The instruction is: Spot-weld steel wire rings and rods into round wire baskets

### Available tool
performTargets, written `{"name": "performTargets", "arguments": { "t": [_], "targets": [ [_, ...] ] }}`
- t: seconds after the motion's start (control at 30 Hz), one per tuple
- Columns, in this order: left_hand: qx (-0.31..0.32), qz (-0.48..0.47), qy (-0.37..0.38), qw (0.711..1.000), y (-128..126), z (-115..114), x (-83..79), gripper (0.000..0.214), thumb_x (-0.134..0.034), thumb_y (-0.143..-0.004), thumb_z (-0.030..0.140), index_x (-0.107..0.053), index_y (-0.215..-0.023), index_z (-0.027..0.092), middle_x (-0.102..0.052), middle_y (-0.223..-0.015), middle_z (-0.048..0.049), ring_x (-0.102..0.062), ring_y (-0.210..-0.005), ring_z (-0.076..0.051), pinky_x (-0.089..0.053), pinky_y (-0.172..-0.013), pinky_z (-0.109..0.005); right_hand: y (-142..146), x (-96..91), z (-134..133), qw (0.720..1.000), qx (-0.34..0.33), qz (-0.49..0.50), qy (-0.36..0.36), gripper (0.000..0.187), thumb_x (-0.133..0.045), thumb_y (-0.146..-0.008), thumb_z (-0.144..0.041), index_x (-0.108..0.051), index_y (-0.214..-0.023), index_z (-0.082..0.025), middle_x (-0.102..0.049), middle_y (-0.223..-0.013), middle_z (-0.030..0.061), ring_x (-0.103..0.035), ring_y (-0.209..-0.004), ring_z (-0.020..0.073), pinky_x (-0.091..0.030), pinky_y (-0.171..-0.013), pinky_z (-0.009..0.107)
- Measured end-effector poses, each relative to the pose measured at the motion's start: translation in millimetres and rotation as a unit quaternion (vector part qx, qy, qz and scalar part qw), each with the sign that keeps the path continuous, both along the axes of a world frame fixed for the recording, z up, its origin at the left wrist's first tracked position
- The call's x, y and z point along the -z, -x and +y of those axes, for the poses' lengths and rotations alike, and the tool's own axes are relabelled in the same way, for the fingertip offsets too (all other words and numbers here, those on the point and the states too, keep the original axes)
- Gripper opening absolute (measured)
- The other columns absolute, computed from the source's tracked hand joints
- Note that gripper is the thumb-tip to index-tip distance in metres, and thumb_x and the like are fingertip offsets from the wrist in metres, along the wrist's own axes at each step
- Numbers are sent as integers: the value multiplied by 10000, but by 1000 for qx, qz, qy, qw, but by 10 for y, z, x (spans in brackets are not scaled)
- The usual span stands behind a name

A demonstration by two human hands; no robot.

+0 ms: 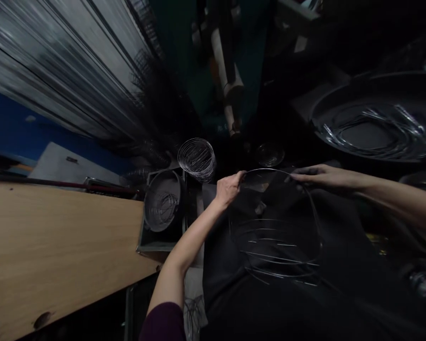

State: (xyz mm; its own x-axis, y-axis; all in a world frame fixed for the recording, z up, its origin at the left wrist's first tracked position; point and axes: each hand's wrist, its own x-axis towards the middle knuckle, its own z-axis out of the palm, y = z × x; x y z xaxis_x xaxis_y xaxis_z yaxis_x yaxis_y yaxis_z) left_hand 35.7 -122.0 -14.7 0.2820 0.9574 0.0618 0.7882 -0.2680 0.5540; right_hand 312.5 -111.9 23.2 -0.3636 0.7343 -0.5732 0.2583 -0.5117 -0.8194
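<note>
**Wire basket frame held in front of the person, head-camera view.** The left hand, emerging from a maroon sleeve, is curled closed around the frame's upper rim. The right hand lies almost flat, its fingers extended and touching the same rim; how firmly it grips cannot be told. Dark cloth lies beneath the frame.

Left of the frame: a loose wire coil and a round grey basin with wire inside, set in a dark tray. Farther left: a light wooden desk, with bundled metal rods and a blue wall beyond it. Right of the frame: a wide dark pan holding looped wire. Faint marks on a dark panel above the frame are too blurred to read.
</note>
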Motion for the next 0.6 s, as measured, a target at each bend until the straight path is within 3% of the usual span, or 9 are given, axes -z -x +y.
{"name": "performTargets", "arguments": {
  "t": [0.1,0.23,0.3,0.47,0.6],
  "targets": [
    [19,58,5,998,-8,83,62,362,-453,-893,165,-594,-1224,206,-690,-1032,-92,-653,-865,-199,-461,-709,-256,19,35,101,981,-57,-143,-120,296,-610,-837,-410,-725,-897,-144,-703,-838,115,-645,-747,214,-510,-703,301],
    [24,122,13,992,-48,178,113,394,-402,-911,148,-562,-1265,217,-675,-1069,-84,-655,-877,-197,-465,-719,-259,124,143,175,898,-121,-321,-275,373,-479,-928,-380,-696,-1121,-147,-684,-1086,111,-628,-1012,270,-473,-889,346],
    [33,131,12,991,-63,218,128,402,-387,-920,155,-552,-1281,219,-659,-1130,-85,-655,-894,-203,-468,-721,-266,227,195,202,855,-148,-369,-333,396,-412,-953,-339,-652,-1211,-158,-658,-1161,102,-614,-1059,273,-472,-893,358],
    [54,119,21,991,-52,281,173,482,-375,-913,144,-483,-1372,247,-655,-1122,-80,-653,-941,-233,-489,-745,-298,421,345,245,734,-253,-478,-411,500,-315,-934,-183,-477,-1407,-186,-646,-1142,138,-655,-835,280,-463,-614,345],
    [49,101,38,993,-23,327,174,558,-442,-866,118,-459,-1388,315,-646,-1104,-65,-663,-883,-215,-496,-778,-301,439,433,279,706,-278,-495,-423,588,-270,-907,-110,-373,-1477,-210,-656,-1006,168,-635,-654,247,-434,-568,331]
  ]
}}
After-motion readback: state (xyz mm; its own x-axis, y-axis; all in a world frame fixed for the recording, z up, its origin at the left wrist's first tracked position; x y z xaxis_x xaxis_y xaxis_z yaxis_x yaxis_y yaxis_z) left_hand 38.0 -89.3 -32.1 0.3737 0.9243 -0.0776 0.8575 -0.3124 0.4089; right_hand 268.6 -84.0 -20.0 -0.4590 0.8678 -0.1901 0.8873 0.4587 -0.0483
